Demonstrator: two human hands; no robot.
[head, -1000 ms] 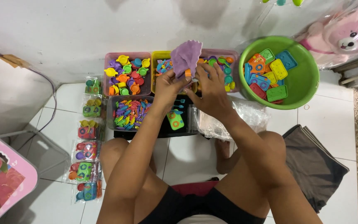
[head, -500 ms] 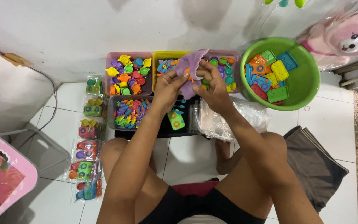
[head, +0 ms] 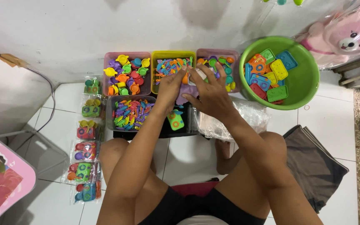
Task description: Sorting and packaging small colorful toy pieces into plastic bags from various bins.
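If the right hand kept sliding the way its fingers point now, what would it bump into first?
The right hand points up and left, toward the left hand and the yellow bin of small colourful parts. It would probably meet the left hand's fingers first, though depth is hard to judge from above.

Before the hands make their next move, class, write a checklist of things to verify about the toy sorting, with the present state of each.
1. Both hands over the trays: ok; left hand and right hand meet above the yellow tray.
2. Purple piece held: ok, between both hands.
3. What else the fingers hold: cannot tell, mostly hidden.
4. Green basin upright: ok, coloured tiles inside.
5. Packed toy bags out of the way: ok, in a row beside the left knee.
6. Clear plastic bags near: ok, under the right forearm.
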